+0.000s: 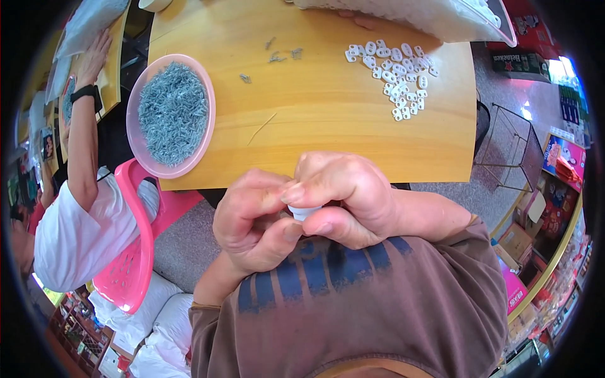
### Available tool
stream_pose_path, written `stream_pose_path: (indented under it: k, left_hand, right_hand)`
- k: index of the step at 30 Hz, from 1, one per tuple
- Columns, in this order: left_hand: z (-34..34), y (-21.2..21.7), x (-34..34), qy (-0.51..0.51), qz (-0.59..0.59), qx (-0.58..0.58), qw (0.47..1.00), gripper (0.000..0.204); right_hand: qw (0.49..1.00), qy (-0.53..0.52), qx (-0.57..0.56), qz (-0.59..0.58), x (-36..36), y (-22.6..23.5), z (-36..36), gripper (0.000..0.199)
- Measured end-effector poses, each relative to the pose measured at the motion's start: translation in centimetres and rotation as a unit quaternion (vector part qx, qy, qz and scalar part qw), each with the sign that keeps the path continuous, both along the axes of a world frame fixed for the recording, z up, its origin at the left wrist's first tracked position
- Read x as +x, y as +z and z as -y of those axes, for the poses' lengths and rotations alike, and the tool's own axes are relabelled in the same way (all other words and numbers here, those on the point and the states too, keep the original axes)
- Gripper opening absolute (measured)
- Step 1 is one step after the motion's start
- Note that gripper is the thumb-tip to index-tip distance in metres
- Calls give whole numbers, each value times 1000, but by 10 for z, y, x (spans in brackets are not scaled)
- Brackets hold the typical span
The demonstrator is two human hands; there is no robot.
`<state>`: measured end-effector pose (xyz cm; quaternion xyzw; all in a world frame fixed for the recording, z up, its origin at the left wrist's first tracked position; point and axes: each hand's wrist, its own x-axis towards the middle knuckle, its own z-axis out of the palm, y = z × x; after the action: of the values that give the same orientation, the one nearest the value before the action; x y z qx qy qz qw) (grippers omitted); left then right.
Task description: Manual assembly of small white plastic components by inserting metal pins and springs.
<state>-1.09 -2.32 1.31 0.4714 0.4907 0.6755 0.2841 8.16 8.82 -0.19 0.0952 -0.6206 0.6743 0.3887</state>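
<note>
A small white plastic piece (pixel 302 213) is pinched between both hands, just off the table's near edge; most of it is hidden by fingers. My left hand (pixel 252 217) closes on it from the left, thumb below and index finger above. From the other side my right hand (pixel 353 198) grips the same piece, its thumb underneath and its fingers curled over. At the far right of the table lie several loose white plastic pieces with holes (pixel 397 75). To the left, a pink oval basin (pixel 211 94) holds a heap of small silvery screws (pixel 171 113).
Small clusters of screws (pixel 276 57) and a thin stick (pixel 261 129) lie on the wooden table (pixel 315 107). A large clear bag (pixel 416 16) of white pieces sits at the far edge. On the left, a co-worker in a white shirt (pixel 88 233) sits on a pink chair (pixel 142 252).
</note>
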Motion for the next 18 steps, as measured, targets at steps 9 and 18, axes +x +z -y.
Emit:
stream_pose_path:
  k: [9,18]
  left_hand:
    - [-1,1,1,21,-60,-15,998,19]
    - [4,-10,5,27,24,-12,999,25]
  right_hand:
    - [1000,-1,1,7,4,-3,0,22]
    - [999,-2,30,44,5,2,-7,30]
